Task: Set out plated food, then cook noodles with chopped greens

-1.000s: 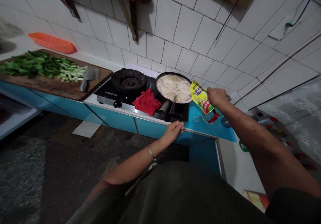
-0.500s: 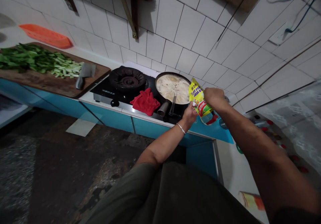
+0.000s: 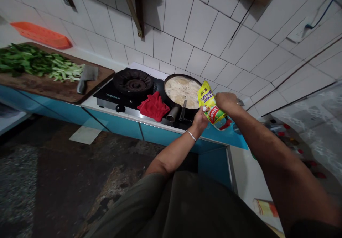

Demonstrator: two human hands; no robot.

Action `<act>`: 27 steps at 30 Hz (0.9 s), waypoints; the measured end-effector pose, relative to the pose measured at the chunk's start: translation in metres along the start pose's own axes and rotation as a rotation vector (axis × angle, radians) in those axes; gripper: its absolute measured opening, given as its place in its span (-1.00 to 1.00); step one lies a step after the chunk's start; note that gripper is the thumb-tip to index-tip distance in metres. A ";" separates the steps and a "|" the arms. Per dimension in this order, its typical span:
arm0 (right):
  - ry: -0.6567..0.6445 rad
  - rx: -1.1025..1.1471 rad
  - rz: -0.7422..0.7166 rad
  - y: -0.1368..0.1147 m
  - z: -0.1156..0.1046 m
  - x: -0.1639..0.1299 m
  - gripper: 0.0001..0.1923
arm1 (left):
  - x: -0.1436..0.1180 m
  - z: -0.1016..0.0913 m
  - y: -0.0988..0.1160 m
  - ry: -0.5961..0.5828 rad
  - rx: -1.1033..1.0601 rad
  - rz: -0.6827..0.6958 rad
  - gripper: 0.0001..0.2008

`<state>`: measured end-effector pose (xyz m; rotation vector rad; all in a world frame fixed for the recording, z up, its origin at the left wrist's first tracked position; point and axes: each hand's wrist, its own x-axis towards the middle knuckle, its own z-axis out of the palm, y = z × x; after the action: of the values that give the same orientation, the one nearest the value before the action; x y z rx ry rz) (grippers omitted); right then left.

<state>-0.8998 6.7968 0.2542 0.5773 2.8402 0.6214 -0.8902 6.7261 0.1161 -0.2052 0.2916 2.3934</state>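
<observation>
My right hand [image 3: 226, 101] grips a yellow seasoning pouch [image 3: 208, 101] by its right side, holding it just beside a black pan [image 3: 182, 91] of pale creamy liquid on the stove [image 3: 125, 95]. My left hand [image 3: 201, 118], with a bracelet on the wrist, pinches the pouch's small white cap at its lower left edge. A utensil handle [image 3: 184, 109] sticks out of the pan toward me. A red cloth [image 3: 154, 106] lies on the stove beside the pan handle.
A wooden cutting board [image 3: 50, 85] at left carries chopped greens [image 3: 37, 63] and a cleaver [image 3: 85, 77]. An orange basket [image 3: 40, 34] sits behind it. Small bottles and jars [image 3: 288, 138] stand on the counter at right. Blue cabinet fronts [image 3: 117, 126] run below.
My left hand rose from the counter edge to the pouch and now pinches its cap. The pouch has shifted slightly left, closer to the pan.
</observation>
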 end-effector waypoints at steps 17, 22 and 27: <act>-0.075 0.126 0.132 0.000 -0.007 0.015 -0.58 | 0.017 0.004 -0.001 -0.071 0.026 -0.002 -0.69; -0.085 0.119 0.109 0.005 -0.005 0.022 -0.59 | 0.015 0.007 -0.001 -0.040 0.026 0.000 -0.66; -0.141 0.215 0.123 0.013 -0.007 0.025 -0.52 | 0.016 0.009 0.002 -0.016 0.033 0.000 -0.68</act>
<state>-0.9193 6.8156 0.2639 0.8015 2.7713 0.2806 -0.9036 6.7373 0.1215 -0.1712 0.3237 2.3870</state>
